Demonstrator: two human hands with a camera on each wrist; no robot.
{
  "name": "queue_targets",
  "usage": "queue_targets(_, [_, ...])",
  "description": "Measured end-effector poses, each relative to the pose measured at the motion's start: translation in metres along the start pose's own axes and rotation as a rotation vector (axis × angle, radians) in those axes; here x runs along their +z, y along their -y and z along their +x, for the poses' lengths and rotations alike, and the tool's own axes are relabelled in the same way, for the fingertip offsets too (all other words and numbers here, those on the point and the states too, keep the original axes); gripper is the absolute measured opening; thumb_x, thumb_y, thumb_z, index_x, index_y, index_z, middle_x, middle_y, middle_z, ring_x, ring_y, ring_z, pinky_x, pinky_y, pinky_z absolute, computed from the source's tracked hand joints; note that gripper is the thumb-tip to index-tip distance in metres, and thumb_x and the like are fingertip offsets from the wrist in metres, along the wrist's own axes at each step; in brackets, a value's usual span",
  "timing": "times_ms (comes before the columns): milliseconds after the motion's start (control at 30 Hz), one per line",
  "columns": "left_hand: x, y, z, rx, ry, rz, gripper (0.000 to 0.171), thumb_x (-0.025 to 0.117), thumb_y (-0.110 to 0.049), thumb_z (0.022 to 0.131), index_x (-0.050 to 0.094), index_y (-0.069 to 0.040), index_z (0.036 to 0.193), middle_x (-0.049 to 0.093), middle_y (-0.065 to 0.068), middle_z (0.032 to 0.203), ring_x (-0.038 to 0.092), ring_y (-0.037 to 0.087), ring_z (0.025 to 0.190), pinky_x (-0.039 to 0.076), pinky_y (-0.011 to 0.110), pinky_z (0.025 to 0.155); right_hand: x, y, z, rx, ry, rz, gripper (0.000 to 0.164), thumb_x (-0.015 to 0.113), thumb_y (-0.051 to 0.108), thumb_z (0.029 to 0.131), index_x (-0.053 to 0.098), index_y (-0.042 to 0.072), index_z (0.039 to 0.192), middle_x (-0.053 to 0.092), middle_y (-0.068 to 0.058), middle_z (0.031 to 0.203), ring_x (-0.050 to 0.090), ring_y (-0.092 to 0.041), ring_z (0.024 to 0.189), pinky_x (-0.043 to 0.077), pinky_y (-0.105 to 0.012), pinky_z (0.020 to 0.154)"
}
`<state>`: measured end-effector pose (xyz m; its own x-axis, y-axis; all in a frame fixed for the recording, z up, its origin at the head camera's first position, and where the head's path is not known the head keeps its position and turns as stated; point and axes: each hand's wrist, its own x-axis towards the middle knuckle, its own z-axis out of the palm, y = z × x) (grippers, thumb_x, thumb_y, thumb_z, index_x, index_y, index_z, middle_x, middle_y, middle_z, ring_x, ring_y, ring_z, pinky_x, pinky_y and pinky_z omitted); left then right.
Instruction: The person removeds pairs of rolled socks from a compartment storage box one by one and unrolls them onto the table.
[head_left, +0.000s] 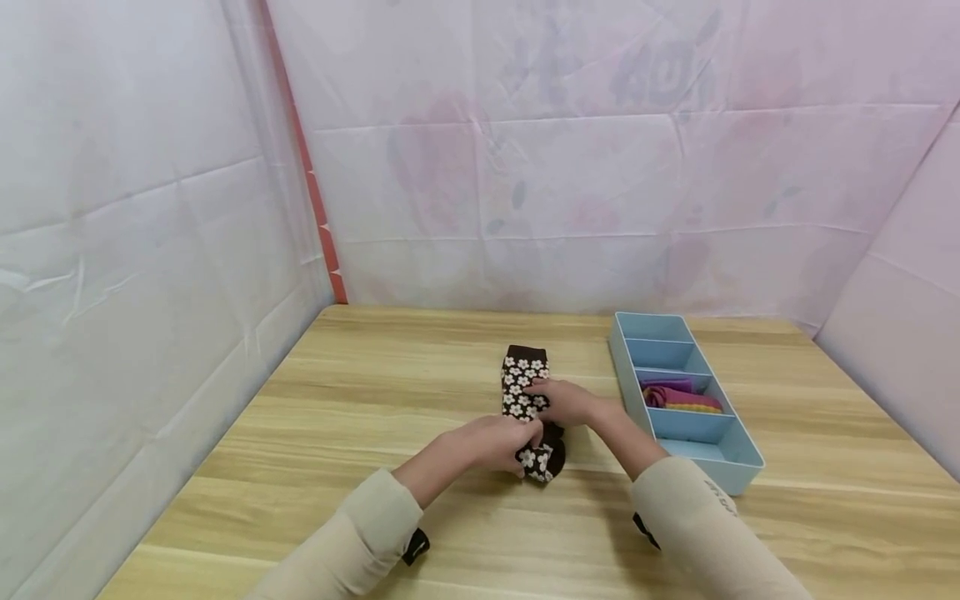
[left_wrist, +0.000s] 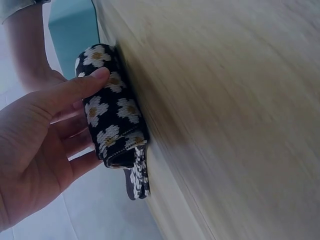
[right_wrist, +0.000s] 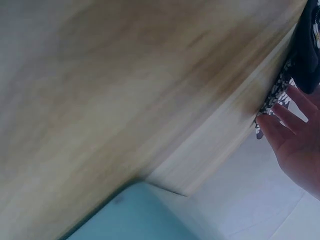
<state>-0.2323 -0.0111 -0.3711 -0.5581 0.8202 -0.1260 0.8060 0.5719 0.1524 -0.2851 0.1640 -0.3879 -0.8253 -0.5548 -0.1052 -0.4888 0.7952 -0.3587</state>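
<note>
The left hand (head_left: 491,442) is clamped on the near, rolled end of the flowered sock (head_left: 519,392), its thumb across the top of the roll (left_wrist: 115,107) and its fingers bent behind it, a hold that seems meant to stop the turns from springing loose. The right hand (head_left: 573,402), on the side towards the box (head_left: 731,477), has its fingers loosely spread and touching the sock's edge, probably to keep the flat length straight; the right wrist view catches this only at its margin, so I cannot tell how firmly they press. The sock lies to the left of the box, its dark cuff pointing away from the person, with the unrolled part flat on the table (head_left: 360,392), perhaps because a hard, level surface gives the roll something to bear against. The box itself stands slantwise, near the right forearm and within easy reach. Inside it, partitions make a row of compartments, and the second from the near end holds a purple and yellow bundle (head_left: 675,397), laid crosswise so that it fits between the dividers. Beyond the box, at the table's far edge, hangs a pale cloth (head_left: 600,183).
</note>
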Motion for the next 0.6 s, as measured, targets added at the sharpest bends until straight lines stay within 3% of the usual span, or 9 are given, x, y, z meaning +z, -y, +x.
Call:
queue_targets(167, [0.000,0.002,-0.002,0.006,-0.017,0.010,0.032,0.075,-0.022,0.077,0.052,-0.015,0.099,0.054,-0.009,0.085,0.052,0.004,0.074,0.042,0.015,0.066,0.002,-0.001,0.008,0.023,-0.010,-0.001,0.047,0.064,0.006,0.083,0.051,-0.004,0.127,0.036,-0.027,0.136,0.039,-0.042,0.120,0.033,-0.048,0.096])
queue_targets(433, [0.002,0.004,-0.009,-0.025,-0.019,0.085,0.038,0.076,-0.027,0.075,0.060,-0.016,0.108,0.054,-0.003,0.109,0.055,0.006,0.090,0.043,0.018,0.077,0.004,-0.004,0.022,0.064,-0.011,0.025,0.047,0.063,0.007,0.085,0.049,-0.002,0.129,0.034,-0.027,0.138,0.039,-0.042,0.120,0.033,-0.048,0.096])
queue_targets(600, [-0.001,0.006,-0.014,-0.032,0.008,0.065,0.036,0.079,-0.025,0.072,0.057,-0.016,0.099,0.053,-0.007,0.095,0.053,0.005,0.082,0.042,0.017,0.072,0.005,-0.006,0.030,0.064,-0.031,0.053,0.049,0.065,0.008,0.084,0.049,-0.002,0.129,0.033,-0.027,0.138,0.040,-0.041,0.119,0.033,-0.048,0.096])
